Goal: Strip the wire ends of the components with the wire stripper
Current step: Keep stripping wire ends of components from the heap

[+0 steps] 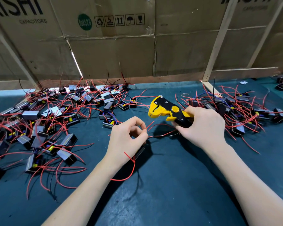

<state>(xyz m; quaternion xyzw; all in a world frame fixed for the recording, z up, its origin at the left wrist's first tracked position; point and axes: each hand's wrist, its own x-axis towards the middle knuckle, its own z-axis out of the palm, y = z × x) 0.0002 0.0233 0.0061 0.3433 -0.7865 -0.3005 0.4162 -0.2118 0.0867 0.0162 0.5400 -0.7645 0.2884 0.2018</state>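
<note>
My right hand [203, 126] grips the handles of a yellow and black wire stripper [166, 109], its jaws pointing left above the table. My left hand [126, 141] holds a small black component [140, 151], mostly hidden under the palm, and pinches its wires between thumb and forefinger. Red wires [160, 126] and a black one run from that pinch toward the right hand, just below the stripper's jaws. Another red wire [131, 170] loops down past my left wrist.
Large heaps of black components with red wires lie at the left [44, 128] and at the right [242, 113] on the dark teal table [170, 185]. Cardboard sheets [113, 54] on wooden battens wall off the back.
</note>
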